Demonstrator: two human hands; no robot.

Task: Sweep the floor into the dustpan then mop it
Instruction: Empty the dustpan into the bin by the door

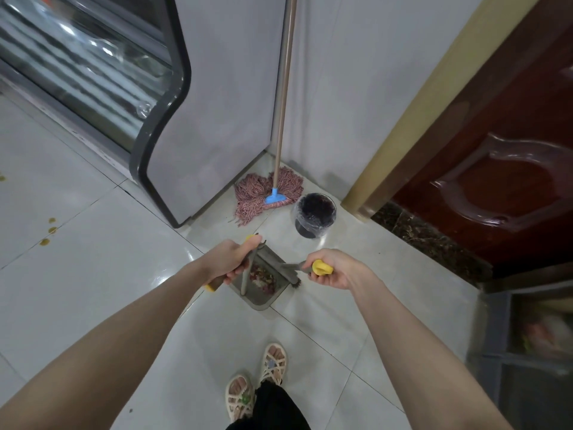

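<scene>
Both hands partly hide the dustpan [263, 297], which sits on the white tile floor [93, 274] with reddish debris [263, 279] inside; the broom [291, 271] bristles are barely visible. The left hand [231, 260] is closed around the dustpan's long handle [248, 274], arm extended. The right hand [333, 268] wraps the broom's yellow-capped handle. A pink mop [266, 193] leans in the corner near a small bin [314, 215].
</scene>
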